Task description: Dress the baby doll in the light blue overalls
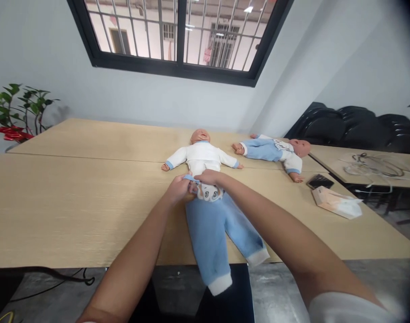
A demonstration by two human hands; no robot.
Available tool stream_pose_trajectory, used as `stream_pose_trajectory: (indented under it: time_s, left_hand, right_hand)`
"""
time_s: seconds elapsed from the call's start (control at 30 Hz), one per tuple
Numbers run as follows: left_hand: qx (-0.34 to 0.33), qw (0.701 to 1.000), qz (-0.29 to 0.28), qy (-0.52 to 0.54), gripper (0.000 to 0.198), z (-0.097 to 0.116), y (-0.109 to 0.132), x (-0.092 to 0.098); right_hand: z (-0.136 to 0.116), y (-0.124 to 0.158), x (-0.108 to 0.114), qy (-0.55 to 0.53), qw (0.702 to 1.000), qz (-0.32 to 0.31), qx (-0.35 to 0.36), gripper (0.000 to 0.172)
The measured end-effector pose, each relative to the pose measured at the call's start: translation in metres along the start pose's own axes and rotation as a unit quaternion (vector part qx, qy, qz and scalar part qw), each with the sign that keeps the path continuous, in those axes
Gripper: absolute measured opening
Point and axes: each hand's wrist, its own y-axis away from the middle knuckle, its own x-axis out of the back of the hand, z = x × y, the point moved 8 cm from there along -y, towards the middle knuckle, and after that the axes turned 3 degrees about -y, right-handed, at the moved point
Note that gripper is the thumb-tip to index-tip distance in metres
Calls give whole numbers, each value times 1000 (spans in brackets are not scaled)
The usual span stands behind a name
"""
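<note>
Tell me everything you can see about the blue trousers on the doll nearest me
The blue trousers look like soft fleece, light blue, with white ribbed cuffs and a white panel with a cartoon face at the waist. They sit on the lower half of the doll, which lies on its back on the wooden table. The legs splay apart and hang limp over the near table edge. The left hand and right hand both pinch the waistband, which has a blue trim.
</note>
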Motion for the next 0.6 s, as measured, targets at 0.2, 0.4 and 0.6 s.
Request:
stream_pose_trajectory:
  time_s: [0.2,0.4,0.6]
  left_hand:
    - [11,997,-70,5,38,3,5,-2]
    - [1,989,-125,-84,49,4,11,0]
    - [22,976,-196,-89,46,5,20,-7]
  right_hand:
    - [4,4,15,-70,988,-69,-123,31]
    - [-3,-1,34,-63,993,-7,-105,31]
    - [-1,-6,30,-137,984,14,-110,35]
